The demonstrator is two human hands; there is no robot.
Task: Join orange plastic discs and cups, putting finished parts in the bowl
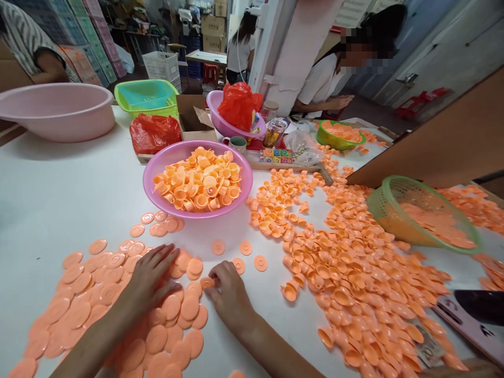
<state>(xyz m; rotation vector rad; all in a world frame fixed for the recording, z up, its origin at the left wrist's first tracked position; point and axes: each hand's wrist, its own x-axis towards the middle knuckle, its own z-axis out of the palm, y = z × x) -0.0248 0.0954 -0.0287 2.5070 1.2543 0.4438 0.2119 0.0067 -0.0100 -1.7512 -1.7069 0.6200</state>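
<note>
Flat orange plastic saucers [79, 312] lie in a wide, overlapping layer at the left front of the white table. My left hand [155, 275] rests over this layer, fingers stretched out and slightly apart, holding nothing visible. Just right of it, my right hand [230, 294] pinches one small orange saucer [207, 283] between thumb and finger at the layer's edge. A few single saucers [245, 248] lie apart beyond the right hand. Farther off stands a pink basin [151, 184] heaped with small orange toy cups [200, 181].
Many orange cups [346, 273] spread across the right side. A green basket [425, 241] holding orange pieces stands there. At the back are a large pale basin [59, 118], a red bag [155, 134] and a mug [238, 144]. A person [321, 84] sits beyond the table.
</note>
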